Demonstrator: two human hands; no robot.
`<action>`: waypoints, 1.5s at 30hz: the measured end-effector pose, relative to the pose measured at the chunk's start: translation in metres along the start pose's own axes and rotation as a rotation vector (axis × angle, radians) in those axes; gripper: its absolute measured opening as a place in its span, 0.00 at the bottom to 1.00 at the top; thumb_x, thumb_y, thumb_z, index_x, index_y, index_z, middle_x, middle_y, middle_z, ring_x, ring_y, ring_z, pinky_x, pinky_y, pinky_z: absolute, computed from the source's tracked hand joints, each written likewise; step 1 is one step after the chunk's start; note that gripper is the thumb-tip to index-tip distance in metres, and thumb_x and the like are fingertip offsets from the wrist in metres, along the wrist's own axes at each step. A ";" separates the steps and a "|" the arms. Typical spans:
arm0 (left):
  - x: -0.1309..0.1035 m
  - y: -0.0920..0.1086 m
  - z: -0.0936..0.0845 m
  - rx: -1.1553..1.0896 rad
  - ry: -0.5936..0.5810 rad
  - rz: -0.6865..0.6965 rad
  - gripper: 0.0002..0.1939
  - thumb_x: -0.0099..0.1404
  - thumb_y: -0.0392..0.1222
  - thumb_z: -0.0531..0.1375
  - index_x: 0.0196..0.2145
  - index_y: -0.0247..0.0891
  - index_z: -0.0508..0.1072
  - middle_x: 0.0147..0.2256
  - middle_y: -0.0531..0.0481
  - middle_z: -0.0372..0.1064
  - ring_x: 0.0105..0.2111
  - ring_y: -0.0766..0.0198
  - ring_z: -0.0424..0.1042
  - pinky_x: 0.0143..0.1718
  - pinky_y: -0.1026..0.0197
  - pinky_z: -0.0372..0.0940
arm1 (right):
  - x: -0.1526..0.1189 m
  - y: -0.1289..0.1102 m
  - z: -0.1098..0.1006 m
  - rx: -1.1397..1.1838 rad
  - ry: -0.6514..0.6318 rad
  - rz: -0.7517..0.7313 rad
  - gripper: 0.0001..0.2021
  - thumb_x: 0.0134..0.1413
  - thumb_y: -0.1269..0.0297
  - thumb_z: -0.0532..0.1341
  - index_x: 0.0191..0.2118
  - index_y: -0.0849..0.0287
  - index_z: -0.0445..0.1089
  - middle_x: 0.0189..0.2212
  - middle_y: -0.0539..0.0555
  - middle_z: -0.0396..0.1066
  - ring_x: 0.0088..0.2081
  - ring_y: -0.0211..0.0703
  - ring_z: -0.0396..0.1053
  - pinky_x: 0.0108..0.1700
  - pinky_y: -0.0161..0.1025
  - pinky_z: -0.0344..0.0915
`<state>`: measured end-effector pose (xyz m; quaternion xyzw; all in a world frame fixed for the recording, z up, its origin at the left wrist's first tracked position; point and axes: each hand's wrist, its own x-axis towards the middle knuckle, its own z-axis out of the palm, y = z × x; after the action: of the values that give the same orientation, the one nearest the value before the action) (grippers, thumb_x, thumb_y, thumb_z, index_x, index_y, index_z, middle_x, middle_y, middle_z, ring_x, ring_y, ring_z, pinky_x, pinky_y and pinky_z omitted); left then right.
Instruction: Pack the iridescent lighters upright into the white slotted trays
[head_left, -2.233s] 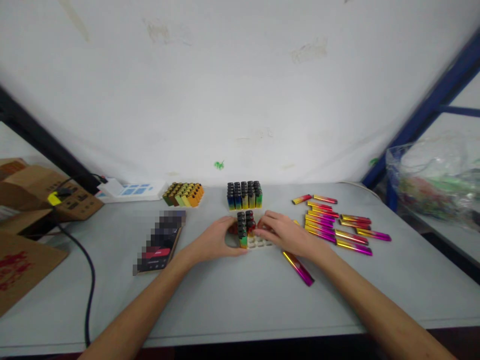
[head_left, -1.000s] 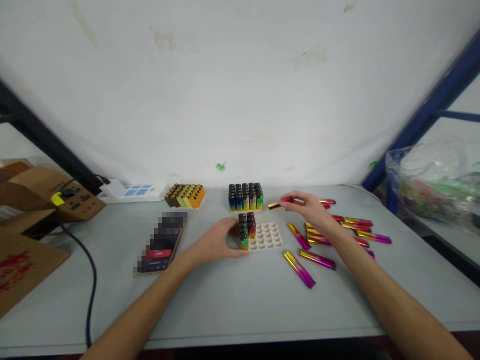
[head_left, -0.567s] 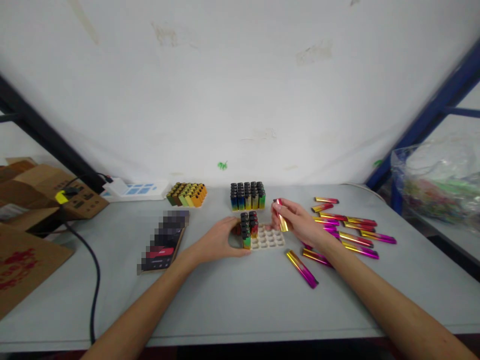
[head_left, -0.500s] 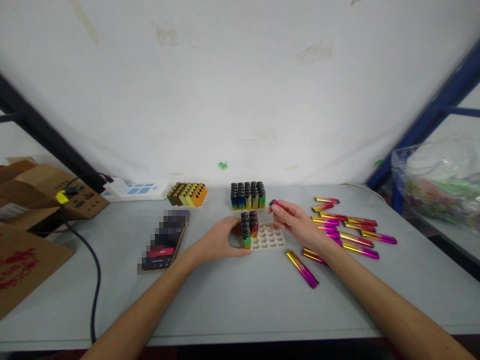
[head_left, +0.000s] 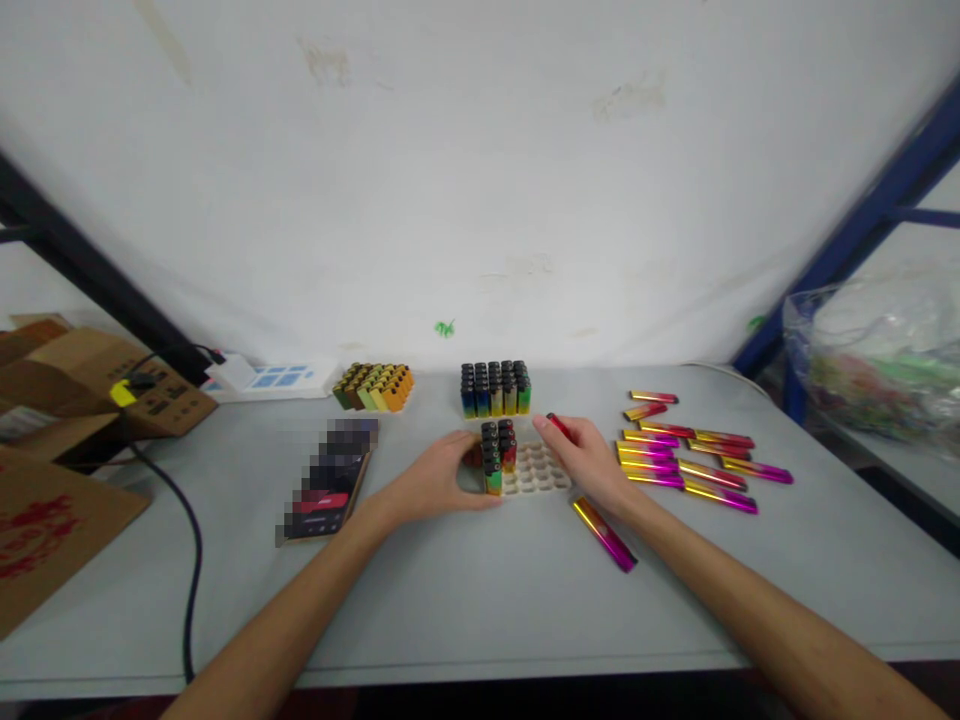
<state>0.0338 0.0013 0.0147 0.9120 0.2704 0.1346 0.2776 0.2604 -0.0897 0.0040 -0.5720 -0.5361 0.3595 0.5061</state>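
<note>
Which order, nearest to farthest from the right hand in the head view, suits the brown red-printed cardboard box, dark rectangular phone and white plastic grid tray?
1. White grid tray, immediately left of the right hand.
2. Dark phone, farther left.
3. Brown box, at the left edge.

I see a white tray [head_left: 536,480] with upright, black-topped lighters [head_left: 492,462] along its left edge; one red lighter [head_left: 560,427], seemingly tilted, near its far right corner.
</note>
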 end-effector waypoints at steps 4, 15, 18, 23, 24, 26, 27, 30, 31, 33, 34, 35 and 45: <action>0.000 0.000 0.000 -0.002 0.001 0.007 0.28 0.54 0.53 0.73 0.47 0.35 0.74 0.45 0.41 0.76 0.44 0.49 0.74 0.46 0.52 0.69 | 0.001 0.003 0.001 -0.098 0.083 0.025 0.26 0.59 0.41 0.57 0.21 0.53 0.51 0.18 0.44 0.44 0.22 0.35 0.45 0.24 0.37 0.43; 0.000 -0.002 0.001 0.011 0.011 0.000 0.27 0.54 0.54 0.73 0.44 0.35 0.74 0.43 0.43 0.76 0.42 0.50 0.74 0.45 0.54 0.69 | 0.003 0.003 0.001 -0.157 0.081 -0.023 0.22 0.60 0.46 0.56 0.23 0.53 0.53 0.20 0.44 0.48 0.24 0.36 0.49 0.26 0.36 0.48; 0.000 -0.002 0.001 0.002 0.016 0.007 0.28 0.54 0.54 0.73 0.45 0.35 0.74 0.43 0.43 0.76 0.42 0.50 0.74 0.46 0.53 0.69 | 0.004 0.001 0.001 -0.197 0.119 -0.083 0.24 0.63 0.42 0.57 0.25 0.54 0.55 0.22 0.44 0.52 0.26 0.37 0.53 0.29 0.35 0.52; 0.000 -0.002 0.002 0.005 0.013 -0.002 0.27 0.53 0.53 0.73 0.45 0.36 0.75 0.44 0.43 0.76 0.43 0.50 0.75 0.46 0.53 0.70 | 0.004 0.001 0.000 -0.292 0.107 -0.105 0.24 0.62 0.44 0.57 0.23 0.54 0.54 0.20 0.44 0.51 0.25 0.37 0.51 0.27 0.36 0.48; 0.000 -0.002 0.002 0.011 0.015 -0.005 0.27 0.53 0.54 0.73 0.45 0.36 0.75 0.44 0.43 0.76 0.43 0.50 0.75 0.46 0.53 0.70 | 0.003 0.002 0.000 -0.294 0.099 -0.090 0.23 0.61 0.46 0.56 0.22 0.54 0.53 0.19 0.45 0.50 0.24 0.37 0.50 0.27 0.36 0.47; 0.000 -0.003 0.002 0.029 0.022 -0.011 0.27 0.53 0.54 0.73 0.44 0.36 0.75 0.44 0.42 0.76 0.42 0.50 0.74 0.46 0.52 0.69 | 0.002 0.003 0.000 -0.279 0.088 -0.060 0.20 0.59 0.50 0.56 0.21 0.54 0.53 0.18 0.45 0.48 0.24 0.37 0.50 0.26 0.36 0.46; 0.000 -0.003 0.002 0.037 0.023 -0.013 0.26 0.53 0.55 0.73 0.43 0.36 0.75 0.43 0.42 0.76 0.42 0.50 0.74 0.46 0.52 0.69 | 0.002 0.003 0.000 -0.267 0.086 -0.052 0.19 0.58 0.52 0.55 0.21 0.54 0.53 0.18 0.45 0.48 0.24 0.36 0.49 0.26 0.36 0.45; 0.000 -0.003 0.002 0.046 0.016 -0.011 0.26 0.53 0.55 0.73 0.43 0.36 0.74 0.42 0.43 0.76 0.42 0.50 0.74 0.46 0.52 0.69 | 0.000 0.003 0.001 -0.249 0.075 -0.058 0.17 0.57 0.56 0.55 0.21 0.54 0.53 0.19 0.45 0.49 0.24 0.36 0.49 0.26 0.36 0.45; 0.000 -0.003 0.002 0.044 0.013 -0.009 0.27 0.53 0.55 0.73 0.43 0.36 0.74 0.43 0.43 0.76 0.42 0.50 0.74 0.46 0.52 0.69 | -0.001 0.002 0.001 -0.250 0.072 -0.060 0.16 0.57 0.56 0.55 0.21 0.54 0.53 0.19 0.45 0.49 0.24 0.36 0.49 0.26 0.36 0.45; -0.001 -0.003 0.002 0.032 0.011 -0.005 0.27 0.54 0.55 0.73 0.45 0.35 0.74 0.44 0.42 0.76 0.43 0.50 0.74 0.46 0.53 0.69 | -0.002 0.001 0.001 -0.257 0.076 -0.055 0.17 0.59 0.56 0.55 0.22 0.54 0.53 0.19 0.45 0.50 0.24 0.36 0.50 0.26 0.36 0.46; -0.001 -0.003 0.002 0.024 0.011 -0.003 0.27 0.54 0.54 0.73 0.45 0.35 0.74 0.44 0.42 0.76 0.43 0.50 0.74 0.47 0.53 0.69 | -0.002 0.001 0.001 -0.259 0.079 -0.057 0.18 0.60 0.55 0.55 0.22 0.54 0.53 0.20 0.45 0.50 0.24 0.36 0.50 0.27 0.36 0.46; -0.001 -0.002 0.002 0.017 0.010 -0.003 0.27 0.54 0.54 0.73 0.46 0.35 0.74 0.44 0.42 0.76 0.43 0.50 0.74 0.46 0.53 0.69 | -0.003 0.000 0.001 -0.261 0.078 -0.066 0.19 0.62 0.53 0.56 0.22 0.54 0.53 0.20 0.45 0.51 0.24 0.36 0.51 0.27 0.36 0.47; -0.001 0.000 0.000 0.010 0.005 -0.013 0.29 0.53 0.53 0.74 0.47 0.34 0.75 0.45 0.41 0.76 0.43 0.49 0.74 0.46 0.52 0.69 | -0.004 -0.007 0.003 -0.461 -0.062 -0.332 0.15 0.74 0.52 0.51 0.40 0.55 0.68 0.38 0.55 0.70 0.41 0.47 0.69 0.44 0.42 0.64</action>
<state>0.0333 0.0011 0.0144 0.9112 0.2778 0.1335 0.2732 0.2553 -0.0941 0.0093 -0.5652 -0.7052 0.1576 0.3981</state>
